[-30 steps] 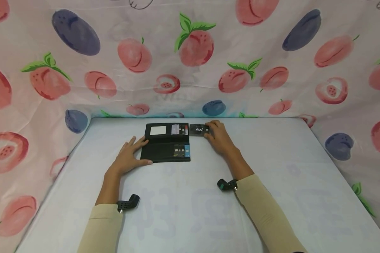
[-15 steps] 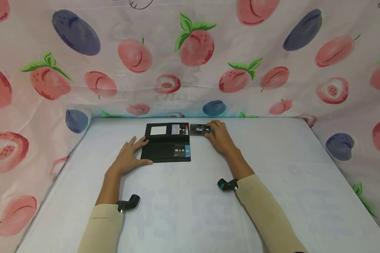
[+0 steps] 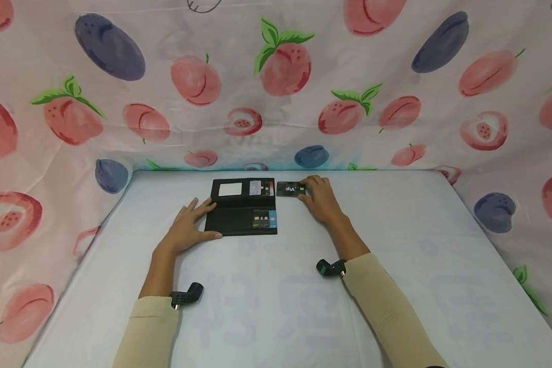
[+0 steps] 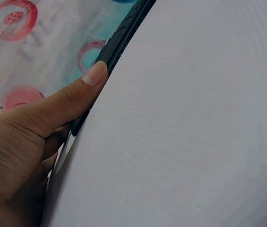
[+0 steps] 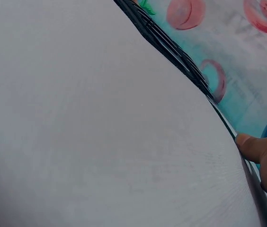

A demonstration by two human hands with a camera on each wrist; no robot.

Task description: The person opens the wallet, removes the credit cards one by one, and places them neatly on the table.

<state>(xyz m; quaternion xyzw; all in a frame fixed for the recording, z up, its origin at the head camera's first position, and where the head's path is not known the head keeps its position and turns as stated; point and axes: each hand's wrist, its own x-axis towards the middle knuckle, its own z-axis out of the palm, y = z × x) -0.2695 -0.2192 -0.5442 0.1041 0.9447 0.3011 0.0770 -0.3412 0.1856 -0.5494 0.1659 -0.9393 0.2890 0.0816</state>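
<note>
A black wallet (image 3: 230, 220) lies unfolded on the white table, with several cards in its pockets at the right side. My left hand (image 3: 184, 230) rests at the wallet's left side, fingers spread, its thumb against the near edge. In the left wrist view, the thumb (image 4: 72, 97) lies along the wallet's dark edge (image 4: 119, 38). Just right of the wallet's upper half is a black card (image 3: 289, 189) marked "Vip", a narrow gap between them. My right hand (image 3: 322, 201) pinches that card's right end between thumb and fingers. The card appears flat, close to the table.
White cloth covers the table (image 3: 267, 306), faint lettering showing through. A fruit-print curtain (image 3: 276, 122) stands behind the table's far edge and along both sides. Black wrist cameras sit by both cuffs, the left one (image 3: 187, 295) and the right one (image 3: 329, 268).
The black card has slid very slightly right with my right hand, and its gap to the wallet is a little wider. My left hand and the wallet look the same.
</note>
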